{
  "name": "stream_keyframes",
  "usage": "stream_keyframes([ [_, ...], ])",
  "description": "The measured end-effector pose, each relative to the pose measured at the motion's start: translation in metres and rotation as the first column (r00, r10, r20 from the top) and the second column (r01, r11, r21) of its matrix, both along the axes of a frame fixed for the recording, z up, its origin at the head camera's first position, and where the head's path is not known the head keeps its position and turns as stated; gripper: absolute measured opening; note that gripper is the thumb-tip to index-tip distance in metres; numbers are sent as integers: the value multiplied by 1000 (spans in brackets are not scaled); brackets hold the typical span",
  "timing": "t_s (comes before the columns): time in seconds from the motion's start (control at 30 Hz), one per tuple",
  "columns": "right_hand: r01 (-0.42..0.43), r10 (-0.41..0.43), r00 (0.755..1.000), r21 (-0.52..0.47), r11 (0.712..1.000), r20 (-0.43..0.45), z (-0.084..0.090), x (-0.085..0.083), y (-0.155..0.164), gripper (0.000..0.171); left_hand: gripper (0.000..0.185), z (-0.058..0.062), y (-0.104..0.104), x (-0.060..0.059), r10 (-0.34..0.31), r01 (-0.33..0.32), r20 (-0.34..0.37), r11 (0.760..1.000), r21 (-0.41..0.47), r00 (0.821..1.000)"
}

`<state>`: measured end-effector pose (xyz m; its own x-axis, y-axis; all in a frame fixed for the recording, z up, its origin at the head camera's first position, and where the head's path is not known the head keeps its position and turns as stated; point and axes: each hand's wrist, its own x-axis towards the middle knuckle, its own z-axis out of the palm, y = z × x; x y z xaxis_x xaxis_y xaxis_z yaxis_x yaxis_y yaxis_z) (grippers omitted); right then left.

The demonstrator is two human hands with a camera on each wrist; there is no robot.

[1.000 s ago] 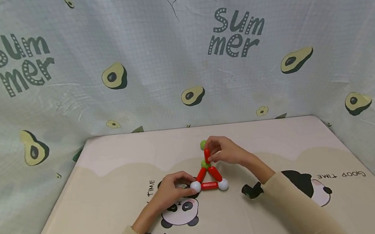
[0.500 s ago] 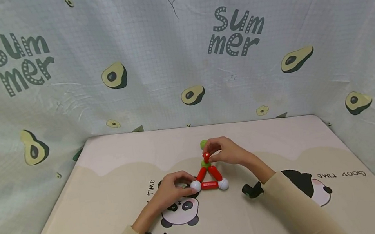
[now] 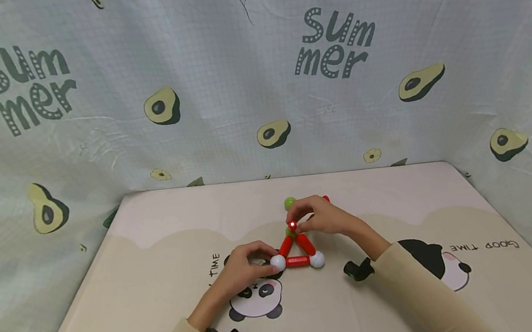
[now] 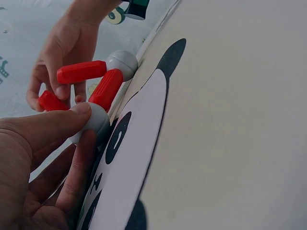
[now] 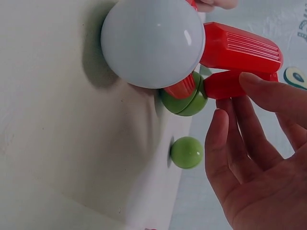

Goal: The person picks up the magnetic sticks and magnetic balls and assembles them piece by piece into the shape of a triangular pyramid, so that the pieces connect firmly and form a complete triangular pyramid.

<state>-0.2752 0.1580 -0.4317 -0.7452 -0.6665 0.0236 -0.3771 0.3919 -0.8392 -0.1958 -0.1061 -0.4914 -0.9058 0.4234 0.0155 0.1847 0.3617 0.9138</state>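
Red rods and balls form a small triangle: a white ball (image 3: 277, 263) at left, another white ball (image 3: 317, 259) at right and a green ball (image 5: 184, 98) at the far corner. My left hand (image 3: 246, 267) pinches the left white ball between thumb and fingers. With thumb and fingertips, my right hand (image 3: 318, 216) holds a red rod (image 5: 223, 85) whose lower end meets the green ball; its upper end faces the head camera. In the right wrist view, another red rod (image 5: 242, 48) sticks up from the right white ball. A red rod (image 3: 297, 261) joins both white balls.
Just beyond the right hand, a loose green ball (image 3: 290, 203) lies on the printed tabletop (image 3: 191, 209). A red piece (image 3: 326, 198) shows partly behind that hand. A patterned curtain (image 3: 215, 83) hangs along the back and sides.
The right hand has lowered slightly and turned its red rod, which now appears end-on over the green ball. A red piece behind that hand has come into view. The left hand stays put.
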Motion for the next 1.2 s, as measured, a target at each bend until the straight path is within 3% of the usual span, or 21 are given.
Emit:
stream_keyframes([
  [0.73,-12,12,1000,-15,1000,8,1,1,6,21,22,1,1,0,11,-11,-4,1000,-7,1000],
  [1.0,107,-105,992,32,994,-65,-2,-5,25,23,22,0,1,1,9,-9,-7,1000,-16,1000],
  [1.2,207,-206,978,48,977,-19,8,-9,41,25,23,1,1,1,6,-6,-5,1000,-6,1000],
])
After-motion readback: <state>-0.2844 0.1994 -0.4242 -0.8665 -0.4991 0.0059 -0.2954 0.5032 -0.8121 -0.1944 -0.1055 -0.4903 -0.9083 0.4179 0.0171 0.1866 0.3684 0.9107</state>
